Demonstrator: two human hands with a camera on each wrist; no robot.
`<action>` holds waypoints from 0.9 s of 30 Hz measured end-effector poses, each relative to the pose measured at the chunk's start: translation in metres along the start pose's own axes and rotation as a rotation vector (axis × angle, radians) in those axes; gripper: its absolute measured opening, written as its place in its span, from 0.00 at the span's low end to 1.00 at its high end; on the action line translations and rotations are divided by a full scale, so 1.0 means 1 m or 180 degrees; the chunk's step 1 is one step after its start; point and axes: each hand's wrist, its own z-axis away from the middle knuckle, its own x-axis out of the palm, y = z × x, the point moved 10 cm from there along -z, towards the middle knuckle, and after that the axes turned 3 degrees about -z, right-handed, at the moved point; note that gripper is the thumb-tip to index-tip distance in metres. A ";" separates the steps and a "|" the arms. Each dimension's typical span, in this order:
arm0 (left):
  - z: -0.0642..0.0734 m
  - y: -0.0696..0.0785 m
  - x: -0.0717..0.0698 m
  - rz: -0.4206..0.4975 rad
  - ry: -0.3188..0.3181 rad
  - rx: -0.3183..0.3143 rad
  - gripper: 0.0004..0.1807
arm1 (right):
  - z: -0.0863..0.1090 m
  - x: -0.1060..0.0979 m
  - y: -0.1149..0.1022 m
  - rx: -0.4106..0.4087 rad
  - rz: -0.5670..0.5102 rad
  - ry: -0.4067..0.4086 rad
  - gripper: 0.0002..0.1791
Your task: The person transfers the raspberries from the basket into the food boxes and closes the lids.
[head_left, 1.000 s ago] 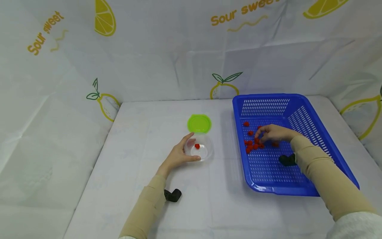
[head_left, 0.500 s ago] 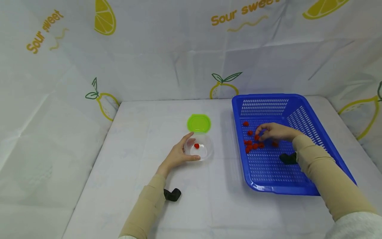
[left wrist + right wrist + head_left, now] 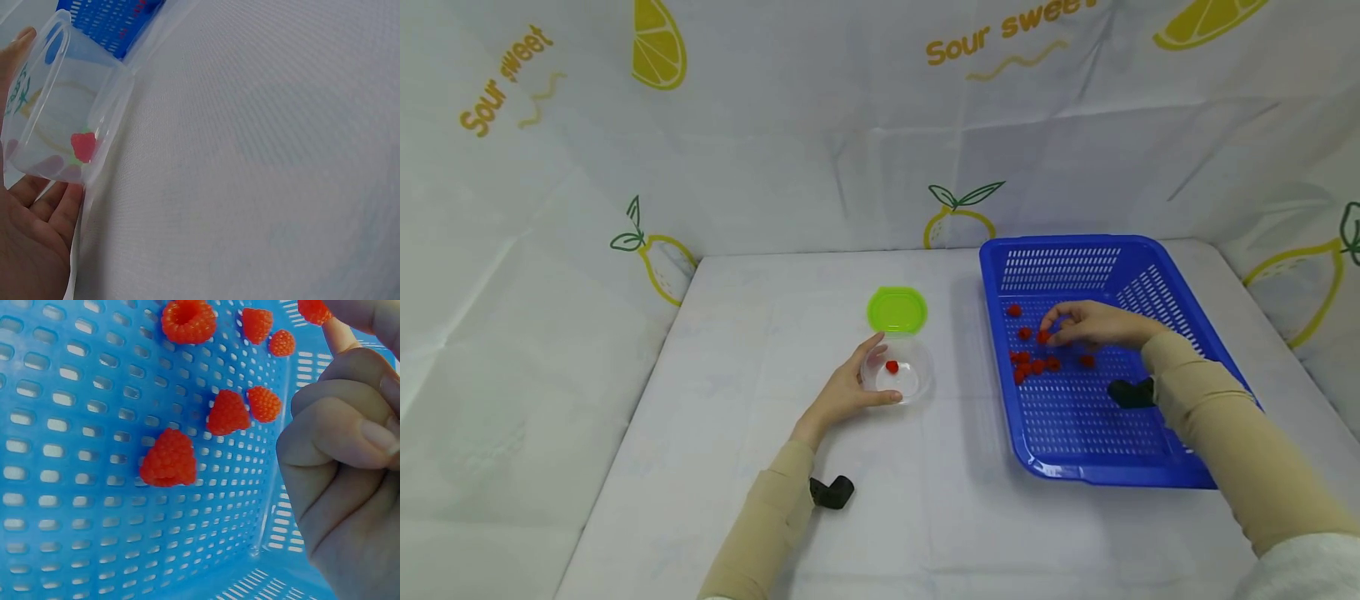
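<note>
My left hand (image 3: pixel 842 392) grips a clear plastic container (image 3: pixel 917 371) from its left side, thumb in front and fingers behind. One red raspberry (image 3: pixel 84 147) lies at the bottom of it, seen through the wall in the left wrist view. Over the blue basket (image 3: pixel 1021 433), my right hand (image 3: pixel 1093 323) pinches another raspberry (image 3: pixel 314 311) between thumb and index finger, its other fingers curled in. Below that hand, several raspberries (image 3: pixel 169 459) lie scattered on the perforated basket floor, mostly toward its left side.
A green lid (image 3: pixel 897 311) lies flat on the white-covered table just behind the container. The basket's raised rim (image 3: pixel 1009 408) stands between the container and the right hand. A dark wrist-worn piece (image 3: pixel 832 492) sticks out beside the left sleeve.
My right hand has lifted slightly up and back from the raspberry cluster, with a raspberry now showing between its fingertips. The left hand and container have stayed in place.
</note>
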 end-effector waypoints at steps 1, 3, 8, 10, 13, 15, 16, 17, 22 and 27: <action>0.000 0.001 0.000 0.0000 0.0004 0.0009 0.53 | 0.001 0.000 -0.002 -0.0030 -0.0011 -0.0012 0.21; 0.000 0.001 0.000 -0.0001 0.0018 0.0008 0.53 | 0.003 0.000 -0.005 -0.0074 -0.0046 -0.0028 0.20; 0.001 0.001 -0.001 0.0009 0.0074 0.0002 0.54 | 0.006 0.002 -0.017 -0.0153 -0.0063 -0.0066 0.19; 0.001 0.001 -0.002 0.0022 0.0097 0.0004 0.54 | 0.007 0.002 -0.020 -0.0155 -0.0023 -0.0062 0.19; 0.001 0.001 -0.002 0.0032 0.0125 -0.0010 0.53 | 0.008 0.002 -0.024 -0.0143 0.0009 -0.0047 0.20; 0.002 0.001 -0.002 0.0041 0.0140 -0.0016 0.53 | 0.010 0.002 -0.028 -0.0155 -0.0008 -0.0047 0.20; 0.002 0.001 -0.002 0.0041 0.0144 -0.0023 0.53 | 0.011 0.002 -0.031 -0.0163 -0.0011 -0.0044 0.20; 0.002 0.000 -0.002 0.0040 0.0146 -0.0031 0.53 | 0.012 0.002 -0.034 -0.0181 -0.0008 -0.0037 0.20; 0.001 0.000 -0.001 0.0062 0.0135 -0.0046 0.54 | 0.017 0.000 -0.050 -0.0289 -0.0017 0.0003 0.18; 0.001 0.000 -0.001 0.0031 0.0120 -0.0055 0.54 | 0.019 -0.001 -0.068 -0.0412 0.0114 0.0083 0.18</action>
